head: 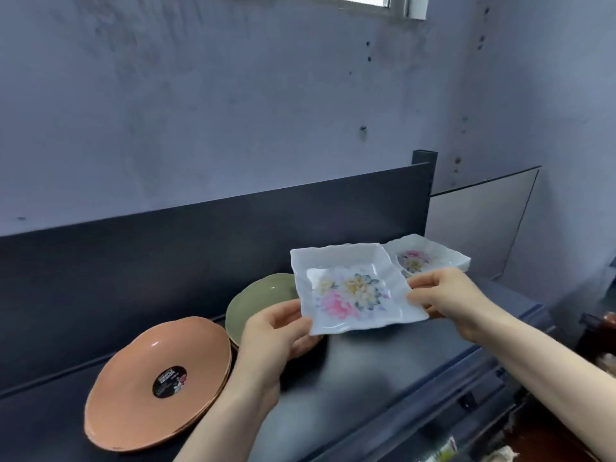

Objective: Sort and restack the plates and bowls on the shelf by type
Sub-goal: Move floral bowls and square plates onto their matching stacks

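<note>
A white square plate with a flower print (353,288) hangs above the dark shelf (366,371), held by both hands. My left hand (276,335) grips its near left corner, and my right hand (446,295) grips its right edge. Behind it at the right stands a stack of matching white square floral plates (430,256) on the shelf. A green round plate (256,301) lies left of the held plate, partly hidden by it and my left hand. Further left rests a stack of orange round plates (156,381) with a black sticker.
A dark back panel (200,248) runs behind the shelf, ending at a post (424,161) on the right. A grey board (480,225) leans against the wall beyond it. Cluttered items (600,328) sit at the far right, below the shelf's front edge.
</note>
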Demonstrator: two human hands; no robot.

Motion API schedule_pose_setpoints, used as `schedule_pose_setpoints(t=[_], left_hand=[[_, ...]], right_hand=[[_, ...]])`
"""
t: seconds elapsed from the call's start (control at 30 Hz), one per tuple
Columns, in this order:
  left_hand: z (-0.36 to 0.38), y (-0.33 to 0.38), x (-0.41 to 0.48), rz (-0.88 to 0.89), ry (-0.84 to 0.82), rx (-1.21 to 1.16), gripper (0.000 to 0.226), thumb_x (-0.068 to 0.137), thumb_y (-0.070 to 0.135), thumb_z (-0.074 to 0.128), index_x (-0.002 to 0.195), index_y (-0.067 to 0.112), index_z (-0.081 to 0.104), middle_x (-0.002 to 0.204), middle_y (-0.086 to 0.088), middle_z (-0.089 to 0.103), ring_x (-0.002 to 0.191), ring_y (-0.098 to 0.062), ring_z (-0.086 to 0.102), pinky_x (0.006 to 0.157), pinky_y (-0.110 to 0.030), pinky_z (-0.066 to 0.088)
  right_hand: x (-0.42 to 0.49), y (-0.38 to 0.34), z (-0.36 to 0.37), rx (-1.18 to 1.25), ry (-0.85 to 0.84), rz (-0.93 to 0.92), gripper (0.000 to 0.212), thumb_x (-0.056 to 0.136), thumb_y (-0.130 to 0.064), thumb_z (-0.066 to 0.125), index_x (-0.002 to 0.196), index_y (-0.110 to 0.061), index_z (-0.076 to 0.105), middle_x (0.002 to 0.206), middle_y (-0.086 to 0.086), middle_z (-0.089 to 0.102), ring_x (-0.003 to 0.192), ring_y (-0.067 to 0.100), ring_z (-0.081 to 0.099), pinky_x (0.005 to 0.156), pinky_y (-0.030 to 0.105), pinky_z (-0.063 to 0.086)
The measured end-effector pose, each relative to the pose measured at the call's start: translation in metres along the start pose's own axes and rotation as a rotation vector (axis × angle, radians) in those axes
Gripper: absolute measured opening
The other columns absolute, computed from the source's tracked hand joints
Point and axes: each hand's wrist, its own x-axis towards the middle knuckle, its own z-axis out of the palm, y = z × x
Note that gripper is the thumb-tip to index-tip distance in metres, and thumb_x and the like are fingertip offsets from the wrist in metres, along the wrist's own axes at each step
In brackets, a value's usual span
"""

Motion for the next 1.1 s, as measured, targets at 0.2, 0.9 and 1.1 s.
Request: schedule_pose_setpoints(t=[0.2, 0.9, 1.1], left_hand=[[0.075, 0.013, 0.054, 0.043, 0.008, 0.115, 0.028, 0.082, -0.01, 0.057, 0.094, 0.011, 0.071, 0.083, 0.003, 0.077, 0.072, -0.005, 0.07, 0.068, -0.017, 0.057], [0.144, -0.004, 0.126, 0.259, 0.406, 1.367, 0.037, 0.086, 0.027, 0.058, 0.122, 0.032, 0.059, 0.12, 0.015, 0.058, 0.109, -0.006, 0.055, 0.083, -0.022, 0.045], [0.148, -0.006, 0.12, 0.245, 0.434, 1.385, 0.034, 0.086, 0.029, 0.058, 0.119, 0.036, 0.06, 0.117, 0.019, 0.057, 0.105, -0.004, 0.055, 0.075, -0.022, 0.041]], right_hand=[[0.073, 0.005, -0.071, -0.092, 0.001, -0.024, 0.02, 0.076, 0.015, 0.055, 0.087, 0.013, 0.071, 0.075, 0.015, 0.061, 0.064, 0.023, 0.054, 0.049, 0.023, 0.048], [0.277, 0.089, -0.17, -0.451, -0.045, -0.037, 0.025, 0.065, 0.003, 0.052, 0.067, -0.006, 0.075, 0.06, 0.013, 0.068, 0.058, 0.026, 0.06, 0.055, 0.032, 0.049], [0.282, 0.091, -0.163, -0.753, 0.005, -0.191, 0.021, 0.06, -0.006, 0.05, 0.069, -0.005, 0.069, 0.056, 0.01, 0.06, 0.055, 0.024, 0.049, 0.049, 0.026, 0.035]])
